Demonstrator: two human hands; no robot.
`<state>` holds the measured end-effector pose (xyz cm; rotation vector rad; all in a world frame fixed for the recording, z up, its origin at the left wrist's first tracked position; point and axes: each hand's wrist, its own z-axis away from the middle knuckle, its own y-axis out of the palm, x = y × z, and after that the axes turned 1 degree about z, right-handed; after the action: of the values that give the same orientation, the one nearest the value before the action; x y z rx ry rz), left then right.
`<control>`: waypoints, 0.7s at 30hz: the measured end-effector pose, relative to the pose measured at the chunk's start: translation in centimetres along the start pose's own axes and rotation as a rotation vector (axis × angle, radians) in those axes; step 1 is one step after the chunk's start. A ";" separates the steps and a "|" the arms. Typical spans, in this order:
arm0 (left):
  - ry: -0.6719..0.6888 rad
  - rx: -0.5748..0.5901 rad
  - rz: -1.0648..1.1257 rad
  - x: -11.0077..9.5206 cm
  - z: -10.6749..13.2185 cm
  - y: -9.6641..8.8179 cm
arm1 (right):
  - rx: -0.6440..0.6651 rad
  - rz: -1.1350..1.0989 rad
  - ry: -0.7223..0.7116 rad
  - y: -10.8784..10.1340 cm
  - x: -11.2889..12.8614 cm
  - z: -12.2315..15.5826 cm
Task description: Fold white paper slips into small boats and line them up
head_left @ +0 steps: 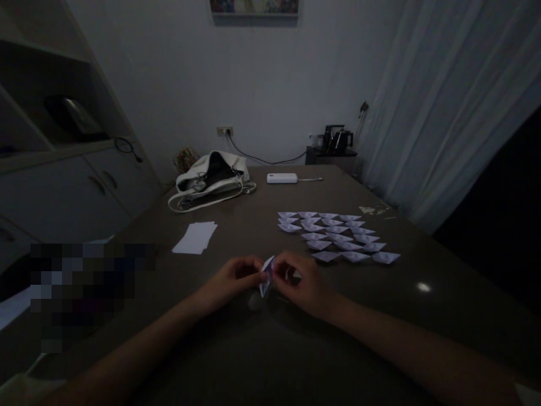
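Note:
Between my two hands, a small folded white paper boat (266, 275) is held up on end over the dark table. My left hand (237, 279) pinches its left side between thumb and fingers. From the other side, the closed fingertips of my right hand (302, 282) grip its right edge. Beyond my right hand, several finished-looking paper boats (338, 238) stand in rows on the table. A stack of white paper sheets (195, 237) lies farther out, ahead of my left hand.
A white handbag (211, 179) sits at the table's far left, with a white power strip-like device (282, 178) and its short cable to the right. Paper scraps (374, 210) lie near the right edge. A black kettle (341, 140) stands behind the table (262, 217).

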<state>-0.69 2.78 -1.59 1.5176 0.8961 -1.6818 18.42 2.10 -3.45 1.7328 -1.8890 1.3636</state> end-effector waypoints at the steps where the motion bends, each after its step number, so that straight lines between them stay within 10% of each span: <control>1: 0.000 -0.017 -0.006 0.1 -0.1 0.0 | 0.006 0.063 -0.030 0.0 0.1 0.0; 21: 0.015 0.032 0.339 0.3 0.2 0.2 | -0.076 0.283 -0.112 -0.7 -0.5 0.1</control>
<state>-0.62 2.47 -1.88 1.6023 0.5813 -1.4452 19.26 2.42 -3.52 1.5823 -2.2880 1.2873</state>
